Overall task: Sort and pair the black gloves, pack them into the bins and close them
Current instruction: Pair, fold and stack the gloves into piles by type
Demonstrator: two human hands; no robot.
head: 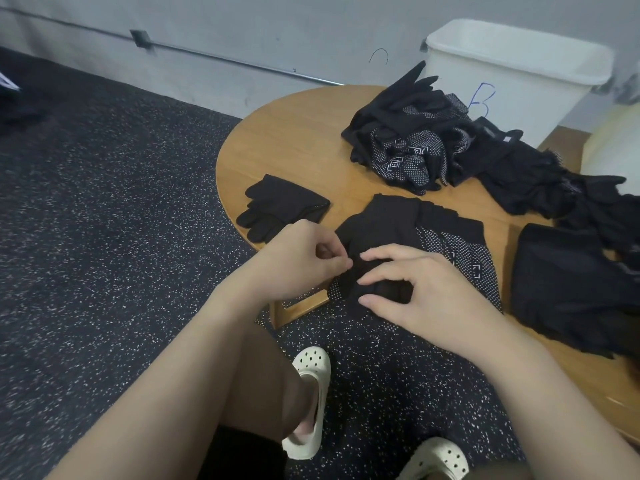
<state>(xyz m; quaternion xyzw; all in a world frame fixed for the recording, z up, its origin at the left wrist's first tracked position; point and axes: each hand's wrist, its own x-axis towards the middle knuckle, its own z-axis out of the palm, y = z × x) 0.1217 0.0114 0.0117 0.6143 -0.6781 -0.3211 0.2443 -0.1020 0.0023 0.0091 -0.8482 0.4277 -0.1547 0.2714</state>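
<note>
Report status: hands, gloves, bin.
Left hand and right hand both pinch the dotted gloves at the table edge. Loose pile unsorted. White bin open behind it, nothing blocking.

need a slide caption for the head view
Both hands, left and right, pinch dotted black gloves at the round table's edge.

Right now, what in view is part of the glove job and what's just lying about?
Job:
- dotted gloves pinched by left hand and right hand
- plain glove pair
- unsorted glove heap
- folded stack
- white bin marked B

Lying about:
- round wooden table
- wall conduit
</note>
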